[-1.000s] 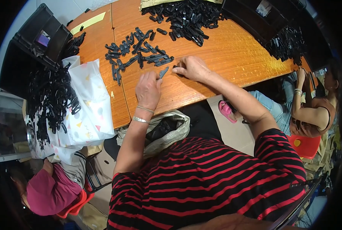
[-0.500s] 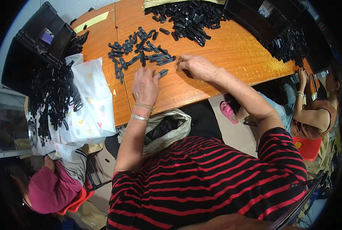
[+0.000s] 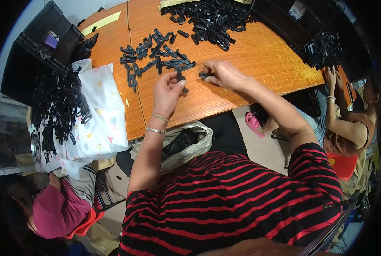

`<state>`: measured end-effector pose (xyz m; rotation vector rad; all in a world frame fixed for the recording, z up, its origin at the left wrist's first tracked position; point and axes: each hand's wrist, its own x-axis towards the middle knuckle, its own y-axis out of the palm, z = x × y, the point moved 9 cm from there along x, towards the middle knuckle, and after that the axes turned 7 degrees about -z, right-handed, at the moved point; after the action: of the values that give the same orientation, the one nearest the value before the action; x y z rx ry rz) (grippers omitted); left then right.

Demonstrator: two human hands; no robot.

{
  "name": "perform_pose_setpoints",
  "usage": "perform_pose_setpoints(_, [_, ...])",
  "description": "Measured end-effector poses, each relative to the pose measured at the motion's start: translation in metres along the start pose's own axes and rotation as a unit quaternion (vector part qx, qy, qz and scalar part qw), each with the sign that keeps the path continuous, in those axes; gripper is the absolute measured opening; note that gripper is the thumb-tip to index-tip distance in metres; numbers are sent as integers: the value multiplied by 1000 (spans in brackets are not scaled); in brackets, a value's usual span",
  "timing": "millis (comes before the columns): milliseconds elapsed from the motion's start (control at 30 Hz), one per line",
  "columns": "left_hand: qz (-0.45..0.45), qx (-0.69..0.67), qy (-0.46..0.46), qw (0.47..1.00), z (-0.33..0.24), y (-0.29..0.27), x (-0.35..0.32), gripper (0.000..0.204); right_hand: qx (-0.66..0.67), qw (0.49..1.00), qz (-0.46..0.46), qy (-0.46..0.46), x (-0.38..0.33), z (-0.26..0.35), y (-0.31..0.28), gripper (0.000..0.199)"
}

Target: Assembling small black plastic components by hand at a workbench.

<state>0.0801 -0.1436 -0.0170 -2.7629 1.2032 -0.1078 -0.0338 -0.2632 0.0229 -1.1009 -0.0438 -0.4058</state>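
My left hand [image 3: 167,93] pinches a narrow black plastic piece [image 3: 181,79] between thumb and fingers, tilted up over the near part of the table. A short distance to the right, my right hand [image 3: 226,75] grips a smaller black plastic piece [image 3: 205,75] at its fingertips, pointing toward the left hand. The two pieces are apart. Just beyond my left hand lies a loose group of long black plastic pieces [image 3: 150,64]. Their exact kind is too small to make out.
A big heap of black pieces [image 3: 216,21] lies at the back of the wooden table [image 3: 259,59]. Black bins [image 3: 49,38] stand left and right, with pieces spilling onto a white patterned sheet [image 3: 107,106]. An open sack [image 3: 201,147] rests at my lap. Co-workers sit on both sides.
My left hand has lifted its piece off the table and tilted it. A small black piece now shows in my right hand's fingers. The co-worker's hands at right have shifted slightly.
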Motion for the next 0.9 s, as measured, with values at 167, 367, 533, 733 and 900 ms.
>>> perform_pose_setpoints(167, [57,-205,-75,974,0,21,-16,28,199,961,-34,187,-5,4,13,21])
perform_pose_setpoints(367, [40,-226,-68,971,5,14,-18,25,148,982,-73,91,-7,37,6,21])
perform_pose_setpoints(533, [24,-231,-76,970,4,9,-20,25,193,972,-57,120,-14,42,8,22])
perform_pose_setpoints(733, [32,-254,-66,964,2,8,-22,24,369,901,-56,223,-24,30,20,22])
perform_pose_setpoints(900, [41,-272,-62,959,0,10,-22,25,451,849,-72,265,-29,20,29,20])
